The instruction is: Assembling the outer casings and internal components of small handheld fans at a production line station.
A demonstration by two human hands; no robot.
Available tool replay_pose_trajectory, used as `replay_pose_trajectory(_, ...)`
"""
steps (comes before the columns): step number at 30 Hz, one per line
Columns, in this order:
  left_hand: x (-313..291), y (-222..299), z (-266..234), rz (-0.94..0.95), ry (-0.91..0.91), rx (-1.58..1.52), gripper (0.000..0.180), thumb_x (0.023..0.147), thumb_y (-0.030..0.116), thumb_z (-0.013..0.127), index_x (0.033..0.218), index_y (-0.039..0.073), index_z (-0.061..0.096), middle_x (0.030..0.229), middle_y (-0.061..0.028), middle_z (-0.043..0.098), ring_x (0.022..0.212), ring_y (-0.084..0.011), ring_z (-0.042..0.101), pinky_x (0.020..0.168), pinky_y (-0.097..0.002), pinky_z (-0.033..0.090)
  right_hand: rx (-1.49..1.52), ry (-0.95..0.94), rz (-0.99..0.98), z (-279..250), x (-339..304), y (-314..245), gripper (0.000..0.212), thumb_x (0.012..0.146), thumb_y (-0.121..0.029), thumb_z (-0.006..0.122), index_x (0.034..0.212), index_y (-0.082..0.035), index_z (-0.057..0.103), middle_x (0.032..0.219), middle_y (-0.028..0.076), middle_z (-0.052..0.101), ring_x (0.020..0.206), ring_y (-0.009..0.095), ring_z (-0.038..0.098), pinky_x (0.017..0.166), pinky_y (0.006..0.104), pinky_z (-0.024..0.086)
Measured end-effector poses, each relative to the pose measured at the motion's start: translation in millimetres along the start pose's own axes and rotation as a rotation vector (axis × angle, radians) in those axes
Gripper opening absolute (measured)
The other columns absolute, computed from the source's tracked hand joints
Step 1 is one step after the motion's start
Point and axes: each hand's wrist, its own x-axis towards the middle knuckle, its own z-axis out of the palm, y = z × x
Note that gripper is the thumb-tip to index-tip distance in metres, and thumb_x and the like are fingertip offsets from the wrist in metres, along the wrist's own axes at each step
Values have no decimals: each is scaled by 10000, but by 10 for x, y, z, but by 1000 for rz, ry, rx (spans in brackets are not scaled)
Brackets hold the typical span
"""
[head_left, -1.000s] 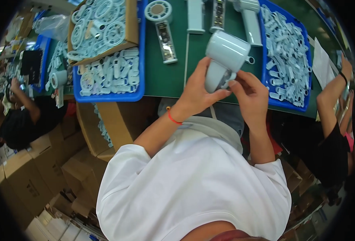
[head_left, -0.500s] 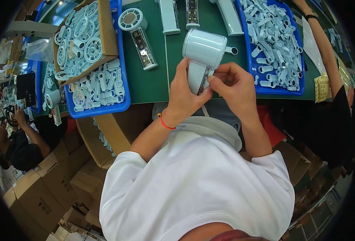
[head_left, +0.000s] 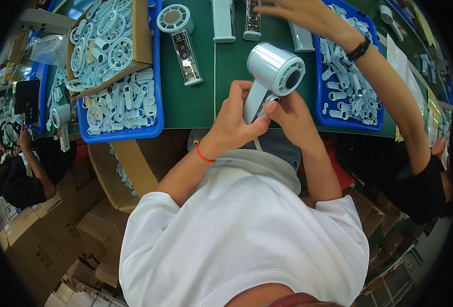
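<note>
My left hand (head_left: 235, 113) is closed round the handle of a pale-blue, hair-dryer-shaped handheld fan (head_left: 270, 64), whose barrel head tilts up and right. A dark round opening shows in the barrel's right end. Against the handle, my right hand (head_left: 294, 116) closes with its thumb on a small pale cover piece (head_left: 272, 97) with a rounded end. The right fingertips are hidden behind the fan. Whether the cover piece is seated in the handle, I cannot tell.
A blue tray (head_left: 155, 132) of small covers and a cardboard box (head_left: 142, 46) of rings stand left. Another blue tray (head_left: 350, 124) lies right. A fan with exposed circuitry (head_left: 185, 53) lies ahead. A co-worker's arm (head_left: 375, 66) reaches across from the right.
The fan has turned so its barrel's right end shows. My right hand has shifted lower behind the handle. A co-worker's arm has swung in over the right tray.
</note>
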Motion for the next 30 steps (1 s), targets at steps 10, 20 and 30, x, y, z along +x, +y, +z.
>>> replay_pose_trajectory(10,-27,-19,-68,585,93,587,571,717,196,695,1145,3,369,987,-190,487,840,-267,535,744,-344,440,-141,-53,-169,133,-33,83,587,781,-259,691,1235,-2,423,1198,163,512,1095,225,492,952,353,378)
replay_pose_trajectory(20,-155,-98,-239,375,222,422,210,766,48,644,679,33,455,535,-14,434,450,-88,377,427,-232,295,-503,67,-471,109,194,71,252,731,64,588,930,-49,480,882,67,522,836,166,517,780,298,440)
replay_pose_trajectory(30,-466,-101,-31,1144,-113,580,223,762,127,613,597,67,476,574,-27,486,437,-158,420,401,-268,293,-666,-104,-427,166,48,88,403,685,-17,682,1057,-20,526,959,127,567,878,300,563,766,348,452)
